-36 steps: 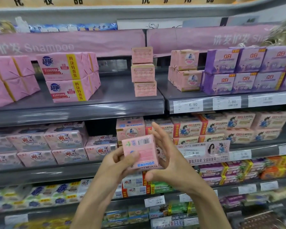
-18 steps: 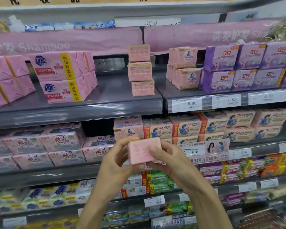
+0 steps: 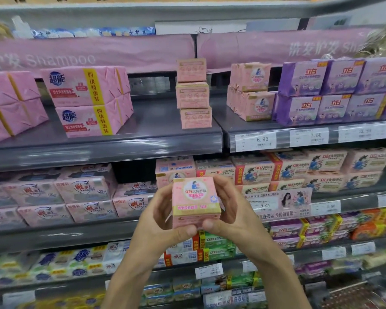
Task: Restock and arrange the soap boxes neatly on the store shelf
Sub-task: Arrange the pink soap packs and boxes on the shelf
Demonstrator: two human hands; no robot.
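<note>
Pink with a yellow band, the soap box (image 3: 195, 198) sits clamped between my left hand (image 3: 163, 221) and right hand (image 3: 234, 210), before the shelves. Above, three matching boxes (image 3: 193, 93) stand stacked on the upper shelf (image 3: 112, 143).

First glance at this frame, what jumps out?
The pink soap box sits at centre frame with its printed front towards the camera, gripped by the left hand and the right hand. Above it, a stack of three pink boxes stands apart on the grey upper shelf. Purple packs are stacked two high at the upper right.
</note>
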